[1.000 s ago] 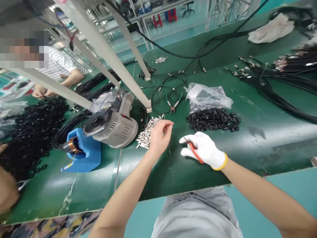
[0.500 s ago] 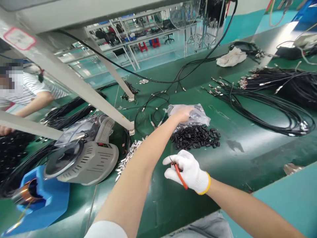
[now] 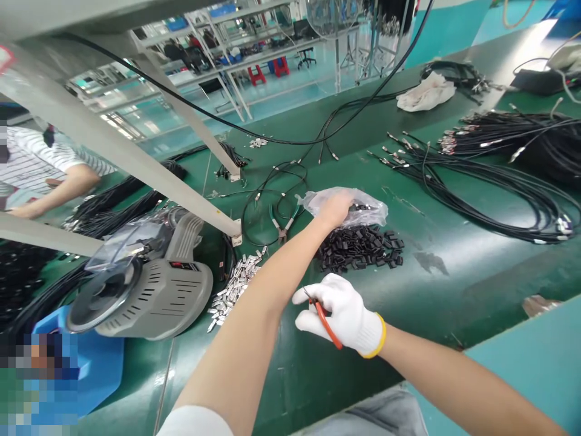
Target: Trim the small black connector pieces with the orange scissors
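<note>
My left hand (image 3: 334, 209) reaches forward over the green bench and rests on a clear plastic bag (image 3: 363, 206), fingers curled down toward it and the pile of small black plastic parts (image 3: 358, 249) in front of it. What the fingers hold, if anything, is hidden. My right hand (image 3: 341, 312), in a white glove with a yellow cuff, is closed around red-handled tweezers or snips (image 3: 325, 320) near the bench's front edge. A heap of small silver metal terminals (image 3: 233, 289) lies to the left of my left forearm.
A grey tape-dispenser machine (image 3: 147, 289) and a blue holder (image 3: 97, 369) sit at left. Pliers (image 3: 282, 225) lie among black cable loops (image 3: 490, 194). Slanted metal frame struts (image 3: 136, 163) cross above. Another person in a striped shirt (image 3: 40, 160) works at far left.
My left hand left the silver terminals and stretched forward to the plastic bag by the black parts. The view shifted up and right. My right hand stayed closed on the red-handled tool.
</note>
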A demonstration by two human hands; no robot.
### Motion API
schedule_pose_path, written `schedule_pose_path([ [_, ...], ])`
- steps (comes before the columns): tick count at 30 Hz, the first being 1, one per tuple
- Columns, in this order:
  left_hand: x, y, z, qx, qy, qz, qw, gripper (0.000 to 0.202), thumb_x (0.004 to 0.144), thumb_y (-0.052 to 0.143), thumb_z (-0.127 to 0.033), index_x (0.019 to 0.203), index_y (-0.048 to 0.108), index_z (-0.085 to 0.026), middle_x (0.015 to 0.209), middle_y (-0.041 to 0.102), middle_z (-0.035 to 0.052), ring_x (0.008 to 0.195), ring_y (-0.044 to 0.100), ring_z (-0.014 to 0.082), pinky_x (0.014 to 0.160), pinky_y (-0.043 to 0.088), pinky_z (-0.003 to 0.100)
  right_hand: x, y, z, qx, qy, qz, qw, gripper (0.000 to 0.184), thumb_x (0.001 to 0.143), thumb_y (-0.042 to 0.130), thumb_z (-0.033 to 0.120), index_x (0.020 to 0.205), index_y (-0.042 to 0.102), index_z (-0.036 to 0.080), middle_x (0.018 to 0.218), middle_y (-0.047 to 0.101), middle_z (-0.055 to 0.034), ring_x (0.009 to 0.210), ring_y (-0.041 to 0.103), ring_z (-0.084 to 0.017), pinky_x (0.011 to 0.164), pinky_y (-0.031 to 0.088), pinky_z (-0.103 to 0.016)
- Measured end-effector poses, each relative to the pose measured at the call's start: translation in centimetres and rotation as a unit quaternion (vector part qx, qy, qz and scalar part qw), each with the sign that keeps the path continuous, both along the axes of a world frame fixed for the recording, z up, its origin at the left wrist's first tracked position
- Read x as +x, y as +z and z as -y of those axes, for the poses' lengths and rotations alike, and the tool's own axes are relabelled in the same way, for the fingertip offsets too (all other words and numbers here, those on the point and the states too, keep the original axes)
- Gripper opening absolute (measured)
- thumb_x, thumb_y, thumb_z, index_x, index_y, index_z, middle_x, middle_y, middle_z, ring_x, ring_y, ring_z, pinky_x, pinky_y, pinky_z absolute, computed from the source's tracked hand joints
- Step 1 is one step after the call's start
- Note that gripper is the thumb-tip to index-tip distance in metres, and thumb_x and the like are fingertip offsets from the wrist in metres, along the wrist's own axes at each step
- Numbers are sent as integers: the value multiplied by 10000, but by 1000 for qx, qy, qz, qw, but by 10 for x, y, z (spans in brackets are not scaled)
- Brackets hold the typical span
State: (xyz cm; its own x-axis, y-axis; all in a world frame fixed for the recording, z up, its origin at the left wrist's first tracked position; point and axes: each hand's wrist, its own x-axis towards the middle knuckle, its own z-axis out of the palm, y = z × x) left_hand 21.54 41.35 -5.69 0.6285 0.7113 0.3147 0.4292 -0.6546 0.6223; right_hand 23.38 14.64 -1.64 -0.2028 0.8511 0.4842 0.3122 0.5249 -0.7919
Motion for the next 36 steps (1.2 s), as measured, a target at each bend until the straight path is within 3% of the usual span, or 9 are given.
schedule_pose_path([
  [5,-13,23,19,20,41,-42,998,261,961,548,-180,1073,783,-160,1209,760,128,1203,658,274,1123,457,450,3,0,1,39,1,29,999,220,819,761,356,1016,751,259,663,655,22,669,557,-164,766,454,-317],
  [9,-36,43,50,-51,86,92,991,209,951,586,-220,1054,757,-158,1145,774,121,1071,706,232,1037,518,409,8,4,5,-6,24,4,1000,255,770,799,380,995,776,264,696,675,11,705,561,-168,792,455,-326],
  [12,-70,52,90,-220,148,249,932,214,944,600,-286,1048,711,-137,943,779,102,765,706,174,776,570,340,10,8,9,-122,10,-41,992,313,721,830,418,989,782,265,673,649,11,757,578,-182,845,460,-350],
  [15,-119,62,145,-297,169,330,880,259,901,686,-363,1032,714,-142,965,768,97,733,657,131,653,485,252,7,6,10,-177,20,-77,981,330,813,741,452,1067,740,240,684,632,17,699,574,-160,763,475,-328],
  [19,-172,83,222,-348,115,343,865,199,861,753,-366,914,770,-174,1321,694,131,921,652,157,727,479,270,1,1,8,-257,79,-123,955,420,941,551,554,1148,635,199,670,606,29,573,547,-130,592,462,-281],
  [23,-188,96,271,-383,19,322,865,132,828,792,-325,878,811,-205,1521,568,113,1237,607,257,943,481,339,-2,3,12,-322,172,-106,925,351,892,646,545,955,627,201,608,598,40,529,545,-124,552,453,-265],
  [26,-186,96,285,-403,-15,325,855,172,804,812,-358,876,820,-202,1461,616,136,1166,643,267,887,482,341,-4,7,20,-348,226,-82,906,307,871,689,500,896,635,198,595,612,40,523,555,-123,550,450,-260],
  [30,-187,88,290,-414,-34,327,849,232,809,808,-410,899,822,-196,1115,753,142,996,674,235,827,474,330,-5,15,29,-362,280,-63,887,305,876,696,483,891,662,180,594,645,15,536,572,-137,572,469,-277],
  [36,-197,77,289,-390,34,417,820,192,780,840,-357,885,823,-197,944,742,87,815,631,168,756,460,313,-3,23,27,-382,320,-105,861,450,905,635,600,1037,636,170,776,713,-47,638,617,-158,643,509,-317],
])
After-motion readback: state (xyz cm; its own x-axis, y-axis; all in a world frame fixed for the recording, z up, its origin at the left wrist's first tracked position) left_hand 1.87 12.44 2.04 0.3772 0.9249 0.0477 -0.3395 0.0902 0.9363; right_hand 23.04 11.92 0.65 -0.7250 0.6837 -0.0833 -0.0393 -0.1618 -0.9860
